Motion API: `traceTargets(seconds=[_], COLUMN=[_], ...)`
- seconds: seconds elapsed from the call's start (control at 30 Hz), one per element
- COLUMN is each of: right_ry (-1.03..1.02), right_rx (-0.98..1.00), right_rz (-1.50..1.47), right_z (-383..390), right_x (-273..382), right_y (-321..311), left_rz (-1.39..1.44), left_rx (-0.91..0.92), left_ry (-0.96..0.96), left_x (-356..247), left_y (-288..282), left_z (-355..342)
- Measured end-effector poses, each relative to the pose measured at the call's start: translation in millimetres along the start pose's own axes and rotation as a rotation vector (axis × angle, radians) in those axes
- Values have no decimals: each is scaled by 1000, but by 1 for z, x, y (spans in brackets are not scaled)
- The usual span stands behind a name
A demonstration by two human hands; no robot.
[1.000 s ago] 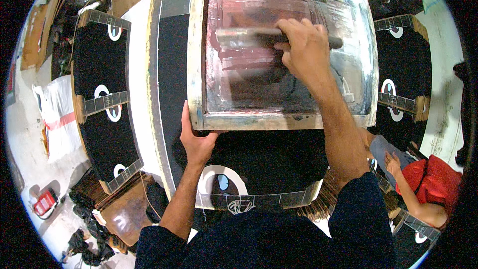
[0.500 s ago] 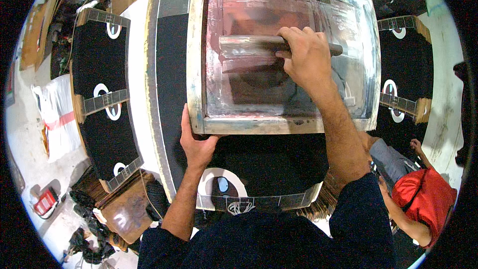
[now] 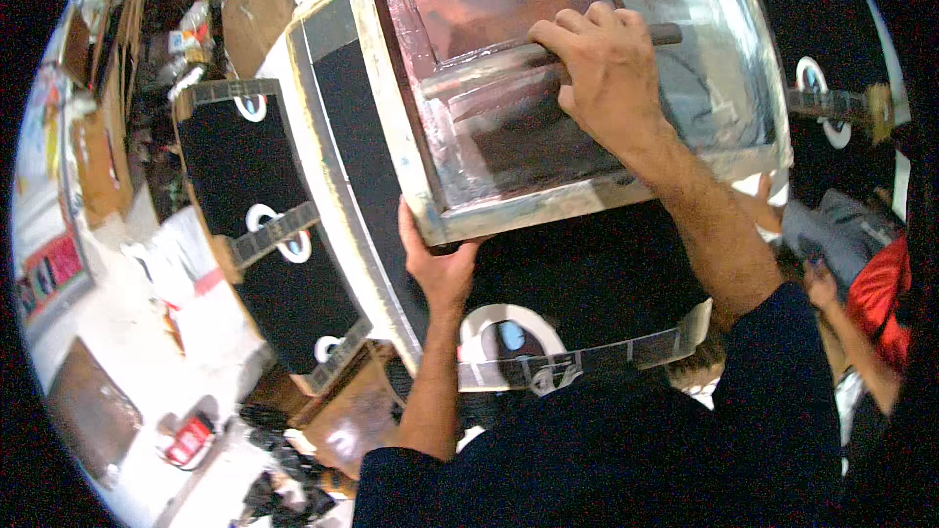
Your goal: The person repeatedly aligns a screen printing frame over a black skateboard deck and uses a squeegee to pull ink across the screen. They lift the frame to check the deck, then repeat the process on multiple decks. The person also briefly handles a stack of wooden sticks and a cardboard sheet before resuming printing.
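My right hand (image 3: 611,73) is closed round the handle of a squeegee (image 3: 469,75), which lies across the mesh of a screen-printing frame (image 3: 528,210). Reddish ink smears coat the left part of the mesh, and the right part looks greyer. At the frame's near left corner my left hand (image 3: 442,269) grips the wood, one finger along the side and the thumb along the near edge. Beneath the frame lies a black panel (image 3: 597,284) printed with a white-ringed eye (image 3: 512,337). The squeegee's blade edge cannot be made out.
More black panels with eye prints (image 3: 245,156) lie in a row at left, and others (image 3: 831,20) at right. A person in a red top (image 3: 880,298) is close by on the right. A red box-like object (image 3: 189,440) sits on the floor at lower left.
The whole view has turned, so the frame and panels now appear tilted. Both hands keep their grips on squeegee and frame. The person at right has shifted toward the picture's edge.
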State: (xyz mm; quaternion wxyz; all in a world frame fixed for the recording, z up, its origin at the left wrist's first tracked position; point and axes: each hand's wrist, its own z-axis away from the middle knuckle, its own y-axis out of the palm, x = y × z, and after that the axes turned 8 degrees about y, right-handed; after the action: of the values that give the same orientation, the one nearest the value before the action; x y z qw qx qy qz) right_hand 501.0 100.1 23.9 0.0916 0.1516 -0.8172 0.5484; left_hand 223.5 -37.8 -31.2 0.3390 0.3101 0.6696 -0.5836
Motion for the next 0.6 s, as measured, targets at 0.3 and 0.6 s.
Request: traceTargets(seconds=[0.3, 0.6], right_ry=[116, -19], right_rx=[-265, -453], right_rz=[-42, -22], right_z=[83, 38], right_x=[18, 57], right_y=[-15, -112], left_rz=[81, 317], left_rx=[8, -94], left_ry=[20, 205], left_x=[-9, -130], left_y=[0, -83], left_z=[-2, -41])
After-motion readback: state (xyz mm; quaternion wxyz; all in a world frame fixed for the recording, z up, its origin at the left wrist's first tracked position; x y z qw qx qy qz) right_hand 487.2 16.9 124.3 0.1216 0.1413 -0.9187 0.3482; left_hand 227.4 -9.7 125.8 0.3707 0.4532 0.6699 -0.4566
